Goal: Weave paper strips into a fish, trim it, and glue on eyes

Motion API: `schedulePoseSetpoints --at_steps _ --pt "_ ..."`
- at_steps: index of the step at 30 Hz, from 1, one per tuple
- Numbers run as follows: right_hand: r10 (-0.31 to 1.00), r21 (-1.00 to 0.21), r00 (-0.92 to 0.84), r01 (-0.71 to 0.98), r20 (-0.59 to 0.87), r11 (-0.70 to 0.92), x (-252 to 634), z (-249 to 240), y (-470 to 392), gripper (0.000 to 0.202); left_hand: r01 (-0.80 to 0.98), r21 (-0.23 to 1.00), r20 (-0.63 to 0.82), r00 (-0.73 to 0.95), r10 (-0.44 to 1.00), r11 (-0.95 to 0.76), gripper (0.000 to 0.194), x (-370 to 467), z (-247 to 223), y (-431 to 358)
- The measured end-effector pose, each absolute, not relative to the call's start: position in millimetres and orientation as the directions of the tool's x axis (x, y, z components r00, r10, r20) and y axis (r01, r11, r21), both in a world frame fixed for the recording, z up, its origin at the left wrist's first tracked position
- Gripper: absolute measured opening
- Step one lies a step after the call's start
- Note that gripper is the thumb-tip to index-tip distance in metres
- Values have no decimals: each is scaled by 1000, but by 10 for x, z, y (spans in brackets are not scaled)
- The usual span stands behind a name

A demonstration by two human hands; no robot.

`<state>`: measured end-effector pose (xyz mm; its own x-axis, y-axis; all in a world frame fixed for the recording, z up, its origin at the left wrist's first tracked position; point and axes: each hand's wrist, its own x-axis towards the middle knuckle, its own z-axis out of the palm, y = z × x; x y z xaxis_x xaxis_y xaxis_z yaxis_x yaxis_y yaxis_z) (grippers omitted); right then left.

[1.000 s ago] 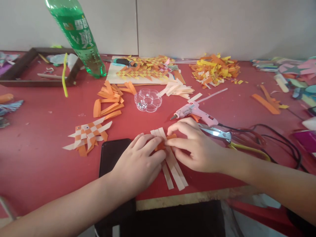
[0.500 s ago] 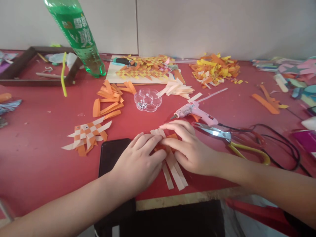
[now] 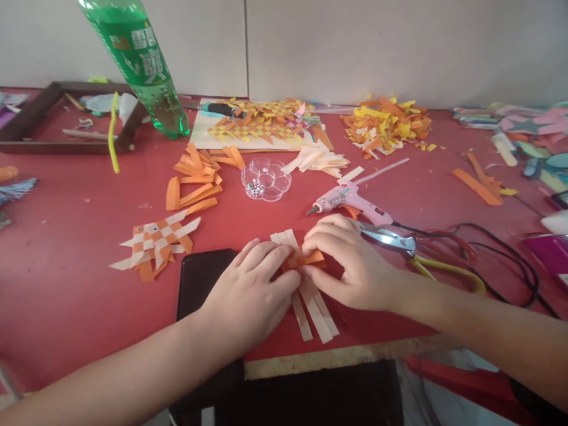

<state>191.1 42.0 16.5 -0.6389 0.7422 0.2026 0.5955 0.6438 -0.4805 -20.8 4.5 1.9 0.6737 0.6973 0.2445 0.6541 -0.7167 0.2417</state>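
Several cream paper strips (image 3: 316,305) lie side by side near the table's front edge, with an orange paper strip (image 3: 316,258) crossing them. My left hand (image 3: 255,287) is closed over the left part of this weave, fingers and thumb gripping it and hiding some of it. From the right, my right hand (image 3: 350,263) has its thumb and fingertips in a pinch at the orange strip. A black phone (image 3: 202,281) lies partly under my left hand. Left of it rests a woven orange and cream paper fish (image 3: 157,239) with small eyes.
Behind my hands are a clear flower-shaped dish (image 3: 266,180), a pink glue gun (image 3: 350,204) and yellow-handled scissors (image 3: 412,245). Orange strips (image 3: 195,177) and a pile of paper scraps (image 3: 386,124) lie farther back. A tall green bottle (image 3: 142,71) stands at the back left.
My right hand has drawn back a little to the right from the weave, so more of the orange strip shows. The left hand stays nearly where it was.
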Motion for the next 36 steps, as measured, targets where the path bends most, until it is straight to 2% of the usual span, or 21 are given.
schedulePoseSetpoints --at_steps 9,13,33,36 --pt "823 -449 -488 690 292 568 1936 24 372 7 651 219 275 674 686 -727 17 -202 20 45" --pt "814 -406 -481 707 325 579 1931 -16 351 8 647 218 278 676 682 -730 19 -198 14 39" --pt "864 -447 -418 740 281 503 1946 -55 331 8 659 251 225 673 705 -709 19 -203 29 30" --pt "844 -395 -413 752 341 528 1955 -65 305 10 659 256 221 672 707 -707 18 -206 39 30"
